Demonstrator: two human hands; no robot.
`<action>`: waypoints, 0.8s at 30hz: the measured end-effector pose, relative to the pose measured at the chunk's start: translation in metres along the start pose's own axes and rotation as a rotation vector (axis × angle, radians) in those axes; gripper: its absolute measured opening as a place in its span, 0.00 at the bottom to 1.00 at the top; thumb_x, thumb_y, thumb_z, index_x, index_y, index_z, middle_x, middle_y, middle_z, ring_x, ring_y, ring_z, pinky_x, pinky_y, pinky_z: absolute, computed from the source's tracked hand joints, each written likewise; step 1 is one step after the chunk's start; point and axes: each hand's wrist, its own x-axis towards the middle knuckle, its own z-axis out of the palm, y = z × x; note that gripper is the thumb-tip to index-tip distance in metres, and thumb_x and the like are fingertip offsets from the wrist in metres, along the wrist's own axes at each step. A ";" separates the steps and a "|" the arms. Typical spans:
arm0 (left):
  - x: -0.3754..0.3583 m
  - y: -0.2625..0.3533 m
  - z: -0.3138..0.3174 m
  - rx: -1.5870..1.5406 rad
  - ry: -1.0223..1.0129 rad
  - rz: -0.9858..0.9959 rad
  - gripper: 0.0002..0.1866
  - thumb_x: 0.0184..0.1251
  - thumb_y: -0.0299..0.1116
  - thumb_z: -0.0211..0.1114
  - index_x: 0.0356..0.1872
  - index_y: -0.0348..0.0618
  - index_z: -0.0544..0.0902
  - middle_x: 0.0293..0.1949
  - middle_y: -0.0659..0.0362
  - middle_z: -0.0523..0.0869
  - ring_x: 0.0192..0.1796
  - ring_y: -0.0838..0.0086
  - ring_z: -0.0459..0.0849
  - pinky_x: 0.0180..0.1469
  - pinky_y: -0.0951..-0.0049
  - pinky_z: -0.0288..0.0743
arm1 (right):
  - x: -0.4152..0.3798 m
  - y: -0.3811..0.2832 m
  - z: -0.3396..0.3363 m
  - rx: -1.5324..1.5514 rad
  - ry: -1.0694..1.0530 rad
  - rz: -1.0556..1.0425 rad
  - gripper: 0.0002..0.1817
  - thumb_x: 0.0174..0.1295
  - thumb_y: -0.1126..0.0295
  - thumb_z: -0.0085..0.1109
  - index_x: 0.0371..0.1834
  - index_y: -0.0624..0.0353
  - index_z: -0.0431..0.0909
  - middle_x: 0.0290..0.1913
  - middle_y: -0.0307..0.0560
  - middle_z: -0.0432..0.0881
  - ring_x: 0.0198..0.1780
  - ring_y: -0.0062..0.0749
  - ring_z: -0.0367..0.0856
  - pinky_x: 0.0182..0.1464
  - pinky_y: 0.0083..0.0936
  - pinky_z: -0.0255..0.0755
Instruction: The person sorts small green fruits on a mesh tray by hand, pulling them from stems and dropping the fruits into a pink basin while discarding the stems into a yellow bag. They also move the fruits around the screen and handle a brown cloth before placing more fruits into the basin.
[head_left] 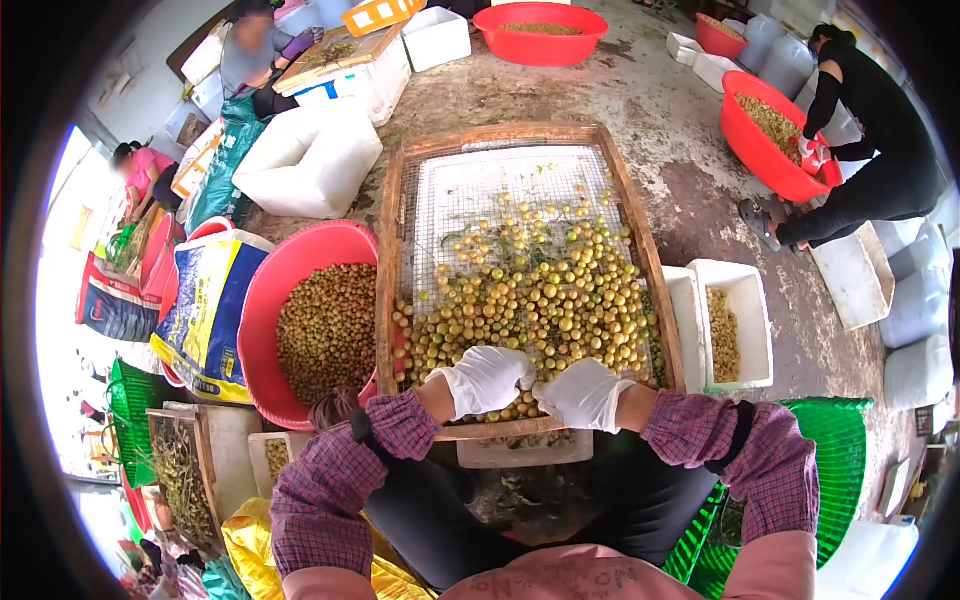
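A wooden-framed wire-mesh sieve tray [392,235] lies in front of me, piled in its near half with many small yellow-green round fruits [530,295] and some stems. My left hand [488,378] and my right hand [583,393], both in white gloves, rest side by side on the fruits at the tray's near edge. Their fingers are curled into the pile, touching each other. Whether either hand grips fruit is hidden by the gloves. My sleeves are pink plaid.
A red basin [275,290] of smaller fruits stands left of the tray, a white foam box [750,300] with fruits to the right. A green crate [840,450] is at my right knee. Other people sit at the back left and right with red basins [770,155].
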 end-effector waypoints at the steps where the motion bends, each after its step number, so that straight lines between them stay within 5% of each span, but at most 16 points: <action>1: -0.002 0.000 -0.002 -0.003 -0.024 -0.003 0.08 0.53 0.30 0.63 0.36 0.48 0.83 0.35 0.59 0.85 0.39 0.60 0.85 0.41 0.62 0.78 | 0.003 -0.001 0.002 -0.050 0.006 -0.006 0.16 0.59 0.65 0.53 0.48 0.59 0.77 0.24 0.49 0.82 0.26 0.46 0.83 0.28 0.41 0.75; 5: -0.008 0.000 -0.005 0.052 -0.087 -0.038 0.10 0.53 0.30 0.63 0.38 0.47 0.83 0.34 0.58 0.86 0.39 0.59 0.85 0.41 0.62 0.78 | 0.008 -0.006 0.004 -0.114 0.058 -0.037 0.19 0.54 0.69 0.56 0.49 0.67 0.75 0.21 0.46 0.81 0.24 0.43 0.83 0.24 0.38 0.74; 9: -0.021 0.000 -0.017 0.075 0.056 -0.100 0.10 0.50 0.26 0.61 0.36 0.44 0.84 0.32 0.54 0.86 0.35 0.58 0.85 0.39 0.62 0.78 | 0.016 0.001 0.011 -0.113 0.145 -0.150 0.19 0.51 0.69 0.59 0.49 0.51 0.77 0.22 0.45 0.80 0.25 0.44 0.82 0.25 0.38 0.74; 12: -0.028 -0.009 -0.027 -0.365 0.080 -0.105 0.10 0.50 0.25 0.60 0.35 0.42 0.84 0.33 0.54 0.87 0.35 0.60 0.86 0.41 0.65 0.79 | 0.017 0.006 0.005 -0.057 0.160 -0.290 0.22 0.51 0.69 0.58 0.53 0.45 0.78 0.24 0.45 0.81 0.27 0.43 0.82 0.27 0.39 0.74; 13: -0.028 -0.012 -0.027 -0.463 0.026 -0.119 0.11 0.52 0.25 0.63 0.39 0.39 0.83 0.36 0.55 0.86 0.39 0.71 0.85 0.45 0.74 0.77 | 0.016 0.003 0.000 -0.023 0.110 -0.226 0.20 0.51 0.71 0.57 0.50 0.44 0.80 0.26 0.45 0.82 0.32 0.44 0.83 0.33 0.40 0.76; 17: -0.036 -0.018 -0.019 -0.440 0.079 -0.135 0.10 0.57 0.25 0.63 0.41 0.36 0.83 0.37 0.56 0.86 0.38 0.73 0.84 0.43 0.74 0.78 | 0.017 0.000 -0.007 -0.125 0.040 -0.221 0.20 0.53 0.72 0.54 0.50 0.44 0.80 0.27 0.45 0.82 0.32 0.45 0.83 0.33 0.39 0.76; 21: -0.041 -0.020 -0.023 -1.103 0.106 -0.503 0.09 0.67 0.27 0.61 0.42 0.32 0.81 0.34 0.56 0.85 0.34 0.80 0.81 0.35 0.82 0.75 | 0.017 0.004 -0.001 -0.107 0.065 -0.285 0.19 0.52 0.72 0.55 0.50 0.47 0.80 0.27 0.46 0.83 0.32 0.46 0.83 0.34 0.39 0.76; 24: -0.046 -0.023 -0.026 -0.948 -0.022 -0.426 0.10 0.65 0.28 0.63 0.42 0.33 0.82 0.32 0.58 0.85 0.32 0.81 0.80 0.35 0.82 0.75 | 0.019 -0.002 -0.002 -0.117 0.032 -0.225 0.14 0.55 0.70 0.55 0.45 0.51 0.79 0.27 0.47 0.82 0.32 0.47 0.83 0.34 0.40 0.75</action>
